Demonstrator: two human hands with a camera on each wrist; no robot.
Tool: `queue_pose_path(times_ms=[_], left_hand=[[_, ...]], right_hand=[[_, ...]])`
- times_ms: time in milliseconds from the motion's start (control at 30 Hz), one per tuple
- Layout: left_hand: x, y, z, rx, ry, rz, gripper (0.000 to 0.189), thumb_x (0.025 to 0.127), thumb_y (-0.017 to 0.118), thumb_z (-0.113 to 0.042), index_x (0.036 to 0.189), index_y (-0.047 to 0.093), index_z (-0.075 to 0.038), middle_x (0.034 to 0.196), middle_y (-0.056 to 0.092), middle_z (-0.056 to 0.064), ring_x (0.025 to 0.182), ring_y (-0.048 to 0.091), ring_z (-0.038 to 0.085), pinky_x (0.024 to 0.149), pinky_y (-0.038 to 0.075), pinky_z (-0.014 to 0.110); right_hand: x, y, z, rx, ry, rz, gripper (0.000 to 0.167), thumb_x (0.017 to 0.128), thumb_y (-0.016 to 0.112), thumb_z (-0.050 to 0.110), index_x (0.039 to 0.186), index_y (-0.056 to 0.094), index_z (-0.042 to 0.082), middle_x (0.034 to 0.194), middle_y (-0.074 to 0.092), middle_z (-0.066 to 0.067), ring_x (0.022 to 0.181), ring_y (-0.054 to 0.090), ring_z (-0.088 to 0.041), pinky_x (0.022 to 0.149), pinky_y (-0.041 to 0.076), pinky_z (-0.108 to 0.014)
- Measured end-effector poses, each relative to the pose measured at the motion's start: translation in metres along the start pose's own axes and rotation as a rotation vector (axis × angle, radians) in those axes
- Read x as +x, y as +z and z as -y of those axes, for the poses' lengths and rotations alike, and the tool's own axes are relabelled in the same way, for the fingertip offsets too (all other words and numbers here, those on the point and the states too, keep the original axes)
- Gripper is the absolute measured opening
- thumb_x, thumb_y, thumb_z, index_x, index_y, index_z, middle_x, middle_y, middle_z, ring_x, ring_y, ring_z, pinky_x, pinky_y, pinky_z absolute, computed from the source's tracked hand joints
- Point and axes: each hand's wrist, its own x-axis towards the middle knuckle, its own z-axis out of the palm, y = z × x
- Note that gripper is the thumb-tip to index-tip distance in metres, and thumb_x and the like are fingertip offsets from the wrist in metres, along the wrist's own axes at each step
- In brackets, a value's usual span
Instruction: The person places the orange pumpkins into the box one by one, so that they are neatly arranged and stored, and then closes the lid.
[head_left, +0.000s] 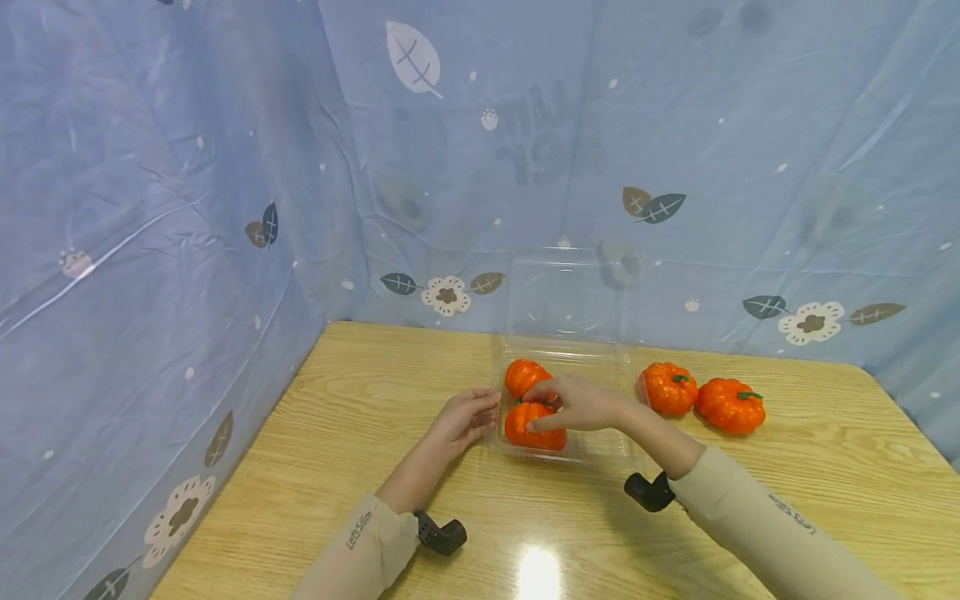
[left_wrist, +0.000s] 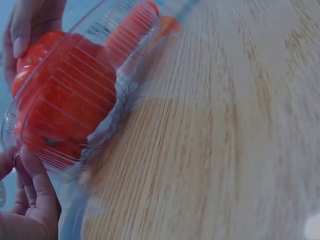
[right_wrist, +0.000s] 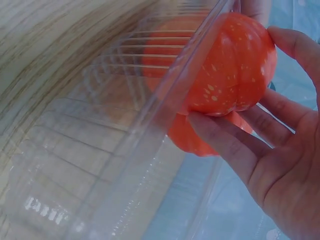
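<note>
A clear plastic clamshell container [head_left: 600, 364] stands on the table with its lid [head_left: 566, 296] raised at the back. Two orange toy pumpkins are in its left part, a rear pumpkin [head_left: 525, 377] and a front pumpkin [head_left: 546, 437]. My right hand [head_left: 579, 403] grips the front pumpkin, thumb on one side and fingers on the other; in the right wrist view this pumpkin [right_wrist: 235, 65] is speckled and ribbed. At the container's left side, my left hand [head_left: 463, 422] pinches the rim between thumb and fingers, shown close up in the left wrist view.
Right of the container, two more orange pumpkins sit side by side, a nearer-left pumpkin [head_left: 669, 389] and a right pumpkin [head_left: 731, 406], both with green stems. The wooden table [head_left: 375, 375] ends at a blue patterned curtain [head_left: 450, 167] behind and to the left.
</note>
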Motion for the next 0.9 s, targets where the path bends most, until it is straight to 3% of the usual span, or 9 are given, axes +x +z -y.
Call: queue_pose_path(times_ms=[400, 900], left_hand=[[0.001, -0.001, 0.001, -0.012, -0.004, 0.000, 0.030, 0.089, 0.061, -0.015, 0.112, 0.053, 0.002, 0.079, 0.056, -0.002, 0.068, 0.054, 0.008, 0.064, 0.050, 0.019], [0.001, 0.000, 0.001, -0.023, -0.005, -0.007, 0.018, 0.090, 0.060, -0.013, 0.104, 0.056, -0.002, 0.076, 0.057, -0.003, 0.066, 0.055, 0.007, 0.063, 0.050, 0.019]], right_hand=[[-0.004, 0.002, -0.003, 0.099, 0.019, -0.001, 0.043, 0.086, 0.065, 0.033, 0.116, 0.059, 0.003, 0.109, 0.063, -0.005, 0.099, 0.057, -0.022, 0.087, 0.049, -0.040], [-0.011, 0.004, -0.003, 0.107, 0.038, -0.021, 0.045, 0.087, 0.064, 0.034, 0.119, 0.057, 0.004, 0.117, 0.061, -0.009, 0.104, 0.058, -0.033, 0.087, 0.048, -0.049]])
